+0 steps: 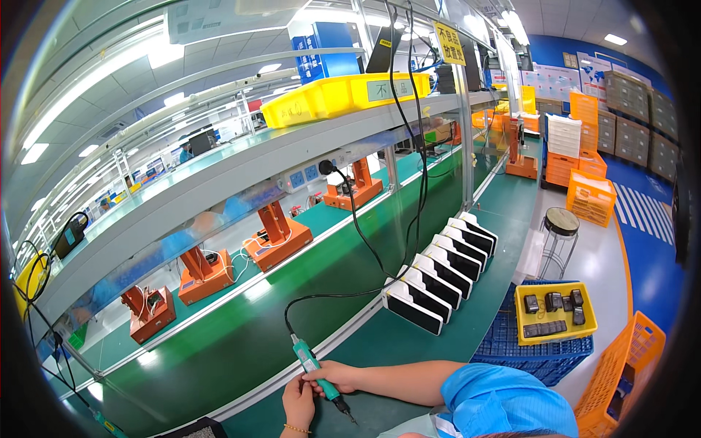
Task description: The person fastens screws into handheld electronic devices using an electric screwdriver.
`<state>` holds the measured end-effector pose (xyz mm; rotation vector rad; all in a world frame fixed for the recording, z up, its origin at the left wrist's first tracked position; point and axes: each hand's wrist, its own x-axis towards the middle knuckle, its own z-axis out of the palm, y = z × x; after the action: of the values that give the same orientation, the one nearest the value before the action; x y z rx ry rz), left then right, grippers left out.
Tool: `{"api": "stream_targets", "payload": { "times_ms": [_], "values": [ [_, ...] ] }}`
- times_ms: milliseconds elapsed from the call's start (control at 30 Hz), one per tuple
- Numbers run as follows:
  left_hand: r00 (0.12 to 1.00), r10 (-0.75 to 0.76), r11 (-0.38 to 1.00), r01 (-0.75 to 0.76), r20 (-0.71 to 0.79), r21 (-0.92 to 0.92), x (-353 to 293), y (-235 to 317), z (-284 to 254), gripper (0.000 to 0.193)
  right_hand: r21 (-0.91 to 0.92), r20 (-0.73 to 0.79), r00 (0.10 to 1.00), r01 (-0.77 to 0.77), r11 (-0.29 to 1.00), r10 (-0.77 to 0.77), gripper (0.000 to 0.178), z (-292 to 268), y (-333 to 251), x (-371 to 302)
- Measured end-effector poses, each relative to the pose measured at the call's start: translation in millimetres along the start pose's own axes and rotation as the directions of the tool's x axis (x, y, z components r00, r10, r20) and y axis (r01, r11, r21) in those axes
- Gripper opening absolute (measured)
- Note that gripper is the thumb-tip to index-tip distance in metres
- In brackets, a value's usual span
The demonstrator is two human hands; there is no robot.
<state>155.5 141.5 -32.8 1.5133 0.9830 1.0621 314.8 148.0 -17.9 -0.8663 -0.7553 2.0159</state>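
Observation:
A green electric screwdriver (307, 358) lies slantwise in the grip of my right hand (337, 375). Its dark bit end points down toward me, and a black cord leaves its top end. My left hand (298, 406) is close beside it, fingers bent together and meeting the right fingertips. Whatever those left fingers pinch, if anything, is hidden or too small to make out. To the right of my hands, a row of white-and-black flat devices (438, 274) leans one behind another on the green worktop (365, 343).
Black cords (422, 168) hang down over the bench. Orange fixtures (277, 237) stand beyond the green belt (241, 328). A yellow bin (328, 98) sits on the overhead shelf. At right, a yellow tray (558, 337) of dark blocks rests on a blue crate (504, 328), near a stool (561, 221).

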Motion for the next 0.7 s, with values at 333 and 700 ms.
{"api": "stream_targets", "payload": {
  "times_ms": [333, 700],
  "values": [
    [0.960, 0.281, 0.879, -0.259, 0.004, 0.400, 5.4, -32.2, -15.7, 0.020, -0.014, 0.021, 1.000, -0.016, 1.000, 0.017, 0.017, 5.1, -1.9, -0.3],
    [0.997, 0.069, 0.938, -0.056, -0.026, 0.342, -5.5, 0.3, -4.7, 0.026, 0.005, -0.033, 0.999, 0.024, 1.000, -0.024, 0.019, -0.2, 0.0, 2.6]
  ]
}}
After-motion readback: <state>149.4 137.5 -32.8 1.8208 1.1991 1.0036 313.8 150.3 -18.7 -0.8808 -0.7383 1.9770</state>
